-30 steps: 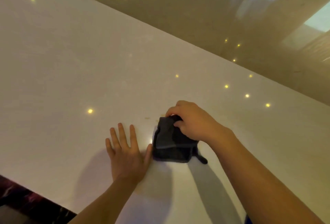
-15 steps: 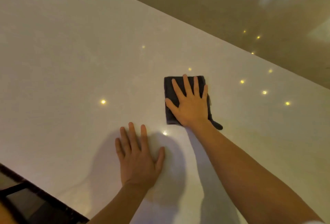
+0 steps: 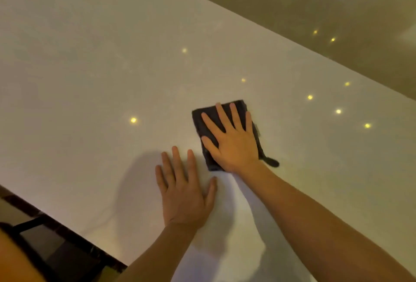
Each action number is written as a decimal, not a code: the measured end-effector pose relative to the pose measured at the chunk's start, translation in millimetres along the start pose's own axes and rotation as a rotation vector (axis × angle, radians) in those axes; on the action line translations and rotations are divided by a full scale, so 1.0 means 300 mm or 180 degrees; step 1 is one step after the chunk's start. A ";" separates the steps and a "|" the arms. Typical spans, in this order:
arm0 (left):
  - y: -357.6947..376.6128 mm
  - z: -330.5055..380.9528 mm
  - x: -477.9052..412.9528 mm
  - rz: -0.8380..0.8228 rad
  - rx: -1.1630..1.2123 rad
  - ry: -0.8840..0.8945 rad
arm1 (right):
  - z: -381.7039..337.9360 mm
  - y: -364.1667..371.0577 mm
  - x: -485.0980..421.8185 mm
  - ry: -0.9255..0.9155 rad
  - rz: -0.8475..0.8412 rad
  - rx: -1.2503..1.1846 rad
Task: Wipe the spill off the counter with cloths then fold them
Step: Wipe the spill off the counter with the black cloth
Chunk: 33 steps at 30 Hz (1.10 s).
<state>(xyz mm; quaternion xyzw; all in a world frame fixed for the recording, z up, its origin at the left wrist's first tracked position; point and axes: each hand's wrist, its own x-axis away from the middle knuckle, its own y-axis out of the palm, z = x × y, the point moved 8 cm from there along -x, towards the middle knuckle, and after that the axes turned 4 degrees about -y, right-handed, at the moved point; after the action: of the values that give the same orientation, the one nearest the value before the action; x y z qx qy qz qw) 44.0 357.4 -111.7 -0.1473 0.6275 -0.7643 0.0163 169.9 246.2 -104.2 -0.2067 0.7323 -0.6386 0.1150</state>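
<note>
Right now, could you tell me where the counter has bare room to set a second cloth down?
The counter is bare left of the left hand and beyond the dark cloth toward its far edge. Right of the right hand is free too. Only the patch around both hands is crowded.

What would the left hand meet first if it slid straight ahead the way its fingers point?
Probably nothing: the left hand points up past the dark cloth, over bare counter; its thumb might graze the cloth's near corner.

dim warm light, yellow ceiling spots glaring off the glossy counter (image 3: 90, 79), soft shadows beneath both arms, slightly blurred edges.
</note>
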 end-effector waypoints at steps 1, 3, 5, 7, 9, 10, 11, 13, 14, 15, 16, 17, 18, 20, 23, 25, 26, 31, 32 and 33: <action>0.000 -0.003 0.001 0.0023 -0.0002 -0.0009 | 0.001 -0.011 -0.094 0.0011 -0.0009 0.0010; 0.000 -0.008 -0.002 0.0074 0.0006 -0.0018 | 0.010 -0.023 -0.167 0.0022 -0.0003 0.0120; -0.001 -0.008 -0.003 0.0099 0.0003 0.0000 | 0.024 -0.020 -0.082 0.0062 0.0060 0.0124; 0.000 -0.007 0.000 0.0135 0.0031 0.0047 | 0.047 0.003 0.146 0.0235 0.0073 0.0021; 0.008 -0.010 -0.001 0.0103 0.0063 0.0043 | 0.044 0.045 0.459 0.0443 0.0068 -0.0068; 0.010 -0.014 -0.004 0.0070 0.0071 0.0008 | 0.035 0.063 0.595 0.0585 0.0020 -0.0122; 0.005 -0.008 -0.001 0.0029 0.0066 0.0018 | 0.029 0.070 0.698 0.0755 -0.0071 -0.0175; -0.007 0.007 0.012 -0.0016 0.0063 0.0061 | 0.017 0.070 0.764 0.0911 -0.0403 -0.0290; -0.018 0.007 0.011 0.0036 0.0046 0.0049 | 0.011 0.063 0.748 0.0835 -0.0499 -0.0234; -0.035 0.004 0.016 0.0102 0.0039 0.0021 | 0.008 0.043 0.738 0.0807 -0.0556 -0.0261; -0.049 0.012 0.018 0.0087 0.0071 -0.0015 | 0.030 0.011 0.745 0.0987 -0.0532 -0.0443; -0.053 0.015 0.022 0.0011 0.0181 -0.0095 | 0.073 -0.009 0.763 0.1375 -0.0427 -0.0695; -0.064 0.044 0.034 -0.0047 0.0392 -0.0166 | 0.134 -0.036 0.803 0.1951 -0.0218 -0.0952; -0.069 0.119 0.087 -0.0245 0.0699 -0.0262 | 0.208 -0.051 0.890 0.3018 0.0046 -0.1419; -0.028 0.275 0.234 -0.0801 0.0608 -0.0362 | 0.213 -0.028 0.932 0.3387 -0.0030 -0.2484; -0.011 0.331 0.270 -0.1056 0.0714 -0.0476 | 0.225 -0.037 0.907 0.3367 0.0049 -0.3043; -0.017 0.355 0.273 -0.1161 0.0897 -0.0526 | 0.240 -0.053 0.900 0.3302 0.0069 -0.3316; -0.119 0.557 0.258 -0.1515 0.2414 -0.0571 | 0.374 -0.150 0.990 0.3049 0.0432 -0.5319; -0.147 0.633 0.265 -0.1560 0.2600 -0.0473 | 0.444 -0.174 1.040 0.3067 0.0587 -0.5489; -0.157 0.738 0.279 -0.1670 0.2744 -0.0324 | 0.530 -0.206 1.108 0.3127 0.0749 -0.5606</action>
<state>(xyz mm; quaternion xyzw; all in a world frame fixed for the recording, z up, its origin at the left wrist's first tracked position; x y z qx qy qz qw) 25.8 138.3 -11.7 -0.3170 0.1952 -0.9241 -0.0864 -46.9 -50.6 -36.8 0.1408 0.9245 0.1291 -0.3298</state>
